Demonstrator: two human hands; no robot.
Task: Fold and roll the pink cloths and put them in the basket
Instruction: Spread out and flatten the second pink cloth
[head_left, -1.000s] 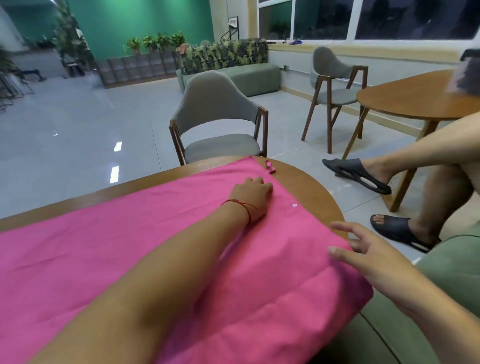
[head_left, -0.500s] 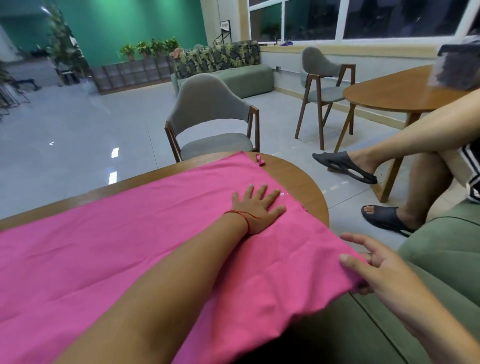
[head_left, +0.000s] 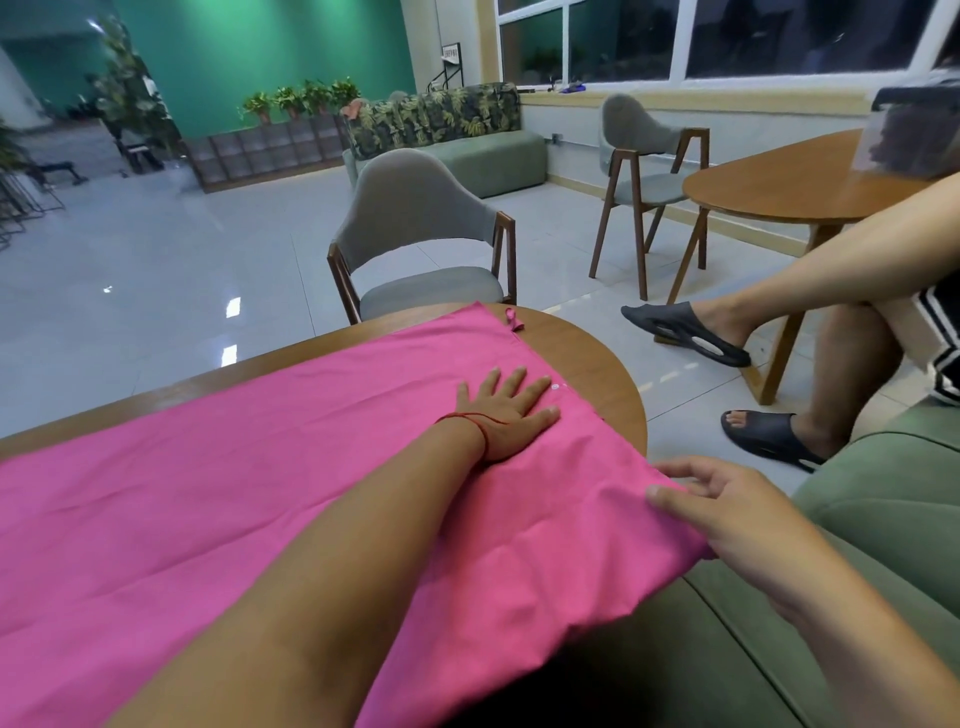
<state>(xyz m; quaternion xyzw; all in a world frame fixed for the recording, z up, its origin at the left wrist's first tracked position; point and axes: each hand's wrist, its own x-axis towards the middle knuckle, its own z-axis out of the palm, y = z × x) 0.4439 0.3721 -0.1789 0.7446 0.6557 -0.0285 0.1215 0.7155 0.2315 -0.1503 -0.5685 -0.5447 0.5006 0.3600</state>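
A large pink cloth (head_left: 249, 483) lies spread over the round wooden table (head_left: 597, 353), its near right part hanging off the edge. My left hand (head_left: 506, 410) presses flat on the cloth near its right side, fingers straight and spread, a red string round the wrist. My right hand (head_left: 722, 509) pinches the cloth's right edge beyond the table rim, thumb on top and fingers underneath. A small pink loop (head_left: 513, 318) sticks out at the cloth's far corner. No basket is in view.
A grey chair (head_left: 421, 244) stands just behind the table. To the right, another person's legs in black slippers (head_left: 685, 332) stretch over the floor, beside a second wooden table (head_left: 800, 187) and chair (head_left: 644, 156). A green sofa cushion (head_left: 883, 499) lies under my right arm.
My left hand went from curled to flat and spread on the cloth. My right hand moved in from hovering and took hold of the cloth's right edge.
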